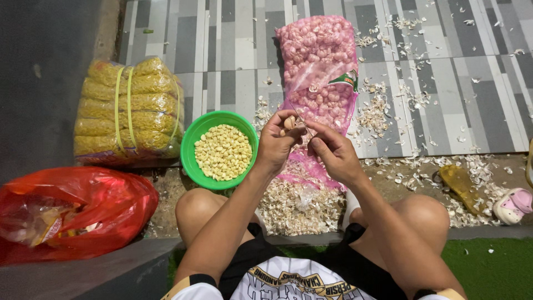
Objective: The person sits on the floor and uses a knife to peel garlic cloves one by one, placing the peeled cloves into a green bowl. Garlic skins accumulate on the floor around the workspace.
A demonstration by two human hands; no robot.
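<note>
Knees apart, I watch my left hand (276, 143) pinch a garlic clove (289, 122), long axis upright, tip up, above the peel pile (297, 206); right hand (333, 153) closes on a knife (300, 118) beside the green bowl (191, 150).

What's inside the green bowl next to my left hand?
The green bowl holds a heap of peeled, pale yellow garlic cloves, filling most of it. Only the top layer shows; the bowl's bottom and anything under the heap are covered.
</note>
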